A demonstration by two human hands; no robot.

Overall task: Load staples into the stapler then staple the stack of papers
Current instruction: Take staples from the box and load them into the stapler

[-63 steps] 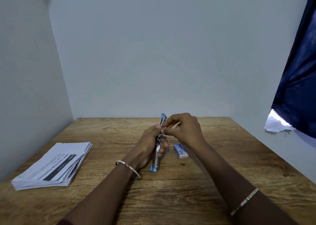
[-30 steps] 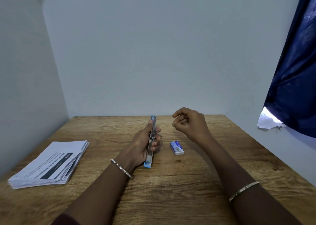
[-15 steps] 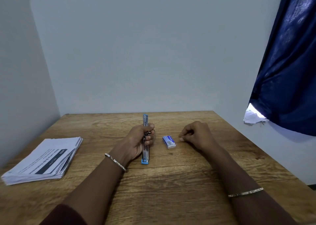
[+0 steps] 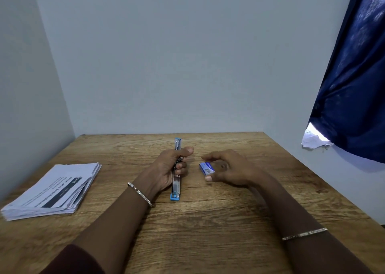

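Observation:
A blue stapler (image 4: 176,187), swung fully open into one long strip, rests on the wooden table (image 4: 208,221) at the centre. My left hand (image 4: 167,169) is shut around its middle, thumb on top. Just to its right lies a small blue staple box (image 4: 206,168). My right hand (image 4: 227,169) hovers over the box with fingers spread around it, thumb in front and fingers behind; whether it touches the box is unclear. The stack of papers (image 4: 52,190) lies at the table's left edge.
Grey walls close in behind and to the left of the table. A dark blue curtain (image 4: 354,86) hangs at the right, with crumpled white paper (image 4: 314,141) beneath it. Both wrists wear thin bracelets.
The hands parted. My left hand lowered the open stapler flat onto the table. My right hand dropped to the table and then spread its fingers around the staple box.

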